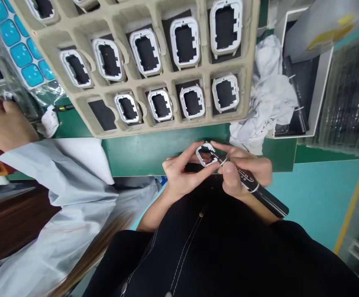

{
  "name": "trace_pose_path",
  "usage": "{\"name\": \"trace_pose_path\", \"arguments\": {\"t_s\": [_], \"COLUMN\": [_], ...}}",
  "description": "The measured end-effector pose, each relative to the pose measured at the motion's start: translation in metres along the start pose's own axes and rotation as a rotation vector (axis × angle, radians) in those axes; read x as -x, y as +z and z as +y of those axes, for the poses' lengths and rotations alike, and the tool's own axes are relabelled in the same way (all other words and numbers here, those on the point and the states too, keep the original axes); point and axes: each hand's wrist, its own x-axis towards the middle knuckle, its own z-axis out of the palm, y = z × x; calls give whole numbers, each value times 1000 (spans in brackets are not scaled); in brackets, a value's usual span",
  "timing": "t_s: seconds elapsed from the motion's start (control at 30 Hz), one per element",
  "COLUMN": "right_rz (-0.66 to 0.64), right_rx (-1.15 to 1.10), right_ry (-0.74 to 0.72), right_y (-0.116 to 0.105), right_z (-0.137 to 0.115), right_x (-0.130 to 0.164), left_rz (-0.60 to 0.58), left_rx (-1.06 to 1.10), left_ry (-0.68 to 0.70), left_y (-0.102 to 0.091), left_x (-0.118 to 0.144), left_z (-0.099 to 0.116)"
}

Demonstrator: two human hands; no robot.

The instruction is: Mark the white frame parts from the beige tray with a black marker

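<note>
The left grip point(181, 172) pinches a white rounded-rectangular frame point(199, 156). The right grip point(251, 164) clasps a black cylindrical marker point(262, 196) at its edge.

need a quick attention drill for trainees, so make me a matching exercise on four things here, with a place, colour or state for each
1. marker
2. cloth
3. tray
4. tabletop

A. beige, divided into compartments
B. green
C. in the right hand
D. white, crumpled

Pairs: 1-C, 2-D, 3-A, 4-B
</note>
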Motion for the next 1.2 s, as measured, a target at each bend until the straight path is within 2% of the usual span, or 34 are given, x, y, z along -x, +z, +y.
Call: {"name": "trace_pose_path", "arguments": {"t_s": [0.17, 0.33, 0.47, 0.6, 0.7, 0.77, 0.87, 0.97, 1.03, 1.1, 1.2], "right_rz": [2, 39, 23, 48, 83, 111, 219, 268, 245, 241, 267], "right_rx": [33, -21, 42, -61, -65, -52, -83, -116, -121, -126, -133], "right_ry": [89, 29, 53, 28, 98, 206, 284, 308, 304, 282, 268], "right_y": [1, 2, 2, 0, -3, -5, -3, 1, 2, 1, -1], "right_z": [-1, 1, 3, 6, 8, 12, 20, 24, 24, 23, 21], "right_x": [5, 6, 7, 9, 11, 13, 12, 8, 4, 1, -1], "left_rz": [36, 56, 49, 6, -7, -11, 20, 110, 186, 232, 188], "left_rx": [12, 81, 108, 96, 69, 44, -89, -360, -565, -722, -840], "left_ry": [-24, -54, -82, -123, -65, 19, 176, 273, 277, 256, 220], "left_y": [2, 3, 3, 5, 6, 1, -27, -77, -113, -141, -160], "left_x": [-1, -3, -4, -2, -1, -2, -11, -29, -44, -61, -81], "left_z": [3, 6, 5, 1, -2, -3, 1, 5, 1, -11, -31]}}
